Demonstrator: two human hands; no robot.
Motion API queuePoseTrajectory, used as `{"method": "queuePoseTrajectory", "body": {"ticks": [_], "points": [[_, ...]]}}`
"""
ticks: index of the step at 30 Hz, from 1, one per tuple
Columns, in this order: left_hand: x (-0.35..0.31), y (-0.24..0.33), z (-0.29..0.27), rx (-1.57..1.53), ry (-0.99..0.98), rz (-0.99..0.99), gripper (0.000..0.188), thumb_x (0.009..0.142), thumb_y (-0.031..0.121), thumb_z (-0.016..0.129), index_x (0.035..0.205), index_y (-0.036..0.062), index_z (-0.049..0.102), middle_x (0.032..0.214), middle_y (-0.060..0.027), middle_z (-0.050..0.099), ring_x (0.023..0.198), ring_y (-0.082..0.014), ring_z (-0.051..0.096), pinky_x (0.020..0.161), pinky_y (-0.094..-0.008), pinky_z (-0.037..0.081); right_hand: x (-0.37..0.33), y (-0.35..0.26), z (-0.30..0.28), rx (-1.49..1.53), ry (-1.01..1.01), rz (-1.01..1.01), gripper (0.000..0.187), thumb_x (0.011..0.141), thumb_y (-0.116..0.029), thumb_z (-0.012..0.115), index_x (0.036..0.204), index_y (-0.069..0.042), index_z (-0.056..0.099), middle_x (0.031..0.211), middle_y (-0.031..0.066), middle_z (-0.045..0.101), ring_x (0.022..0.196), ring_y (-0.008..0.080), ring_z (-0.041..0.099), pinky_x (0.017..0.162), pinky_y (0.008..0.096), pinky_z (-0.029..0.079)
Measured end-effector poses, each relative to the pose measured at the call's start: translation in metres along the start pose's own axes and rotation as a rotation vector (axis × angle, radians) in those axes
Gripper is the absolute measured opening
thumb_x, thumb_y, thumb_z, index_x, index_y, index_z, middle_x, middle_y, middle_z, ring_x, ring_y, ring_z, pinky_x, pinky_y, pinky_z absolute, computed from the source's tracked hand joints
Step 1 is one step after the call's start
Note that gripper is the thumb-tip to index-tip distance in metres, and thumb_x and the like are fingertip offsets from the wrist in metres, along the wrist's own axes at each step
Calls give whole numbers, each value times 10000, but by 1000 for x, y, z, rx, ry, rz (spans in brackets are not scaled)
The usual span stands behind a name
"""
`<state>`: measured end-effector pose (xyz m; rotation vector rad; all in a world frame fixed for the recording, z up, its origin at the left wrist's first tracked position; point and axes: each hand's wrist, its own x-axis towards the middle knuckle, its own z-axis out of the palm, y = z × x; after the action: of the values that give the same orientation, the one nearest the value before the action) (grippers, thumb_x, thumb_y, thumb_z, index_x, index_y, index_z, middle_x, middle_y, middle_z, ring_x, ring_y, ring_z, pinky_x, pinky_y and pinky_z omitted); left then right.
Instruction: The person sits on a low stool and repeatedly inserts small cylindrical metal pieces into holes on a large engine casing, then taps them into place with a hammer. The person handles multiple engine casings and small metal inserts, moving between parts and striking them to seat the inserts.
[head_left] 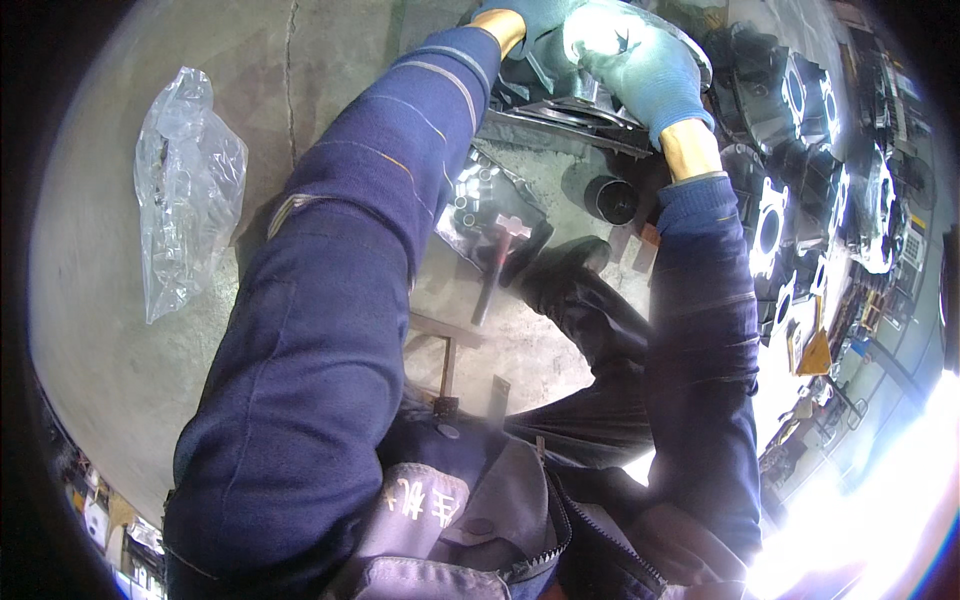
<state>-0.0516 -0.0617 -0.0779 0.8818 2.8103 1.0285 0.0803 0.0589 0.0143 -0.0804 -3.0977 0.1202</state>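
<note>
Both my hands wear blue gloves and are at a large metal machine part (583,92) at the top of the view. My left hand (527,14) is at its left side, cut off by the upper edge, its fingers out of sight. My right hand (652,82) rests over the part's right side. Strong glare washes out its fingers, so I cannot tell whether they grip anything. Below the part lie a hammer (496,265) with a dark handle and a sheet of plastic (470,205) with several small round metal pieces.
A clear plastic bag (190,195) with something inside lies on the concrete floor at the left. A black cylindrical container (611,200) stands near my foot (570,265). Several dark metal castings with round openings (768,228) line the right side. A metal bar frame (447,350) lies close to my body.
</note>
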Motion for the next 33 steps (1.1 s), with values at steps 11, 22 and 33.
{"method": "queuePoseTrajectory", "body": {"ticks": [11, 22, 33], "points": [[0, 0, 0, -45, -7, -26, 540, 1014, 450, 460, 891, 24, 769, 905, -273, 716, 892, -445, 711, 826, -551, 544, 3, -11, -1, -84, 32, -65, 251, 897, -327, 649, 975, -116, 761, 880, 127, 757, 783, 323, 730, 704, 458, 566], [8, -9, 16, -83, 42, -32, 561, 995, 474, 475, 915, -3, 760, 971, -281, 711, 908, -463, 698, 833, -550, 535, -12, 9, 21, 102, 184, -158, 481, 856, -438, 772, 1123, -39, 743, 985, 184, 756, 890, 350, 730, 802, 436, 585], [11, -22, 27, 191, 14, 115, 434, 1023, 312, 410, 862, 41, 708, 831, -239, 710, 796, -438, 699, 739, -561, 538, -266, -52, 163, 573, -254, 999, 461, 869, -422, 772, 1091, -22, 716, 984, 195, 746, 923, 366, 717, 814, 460, 535]]}}
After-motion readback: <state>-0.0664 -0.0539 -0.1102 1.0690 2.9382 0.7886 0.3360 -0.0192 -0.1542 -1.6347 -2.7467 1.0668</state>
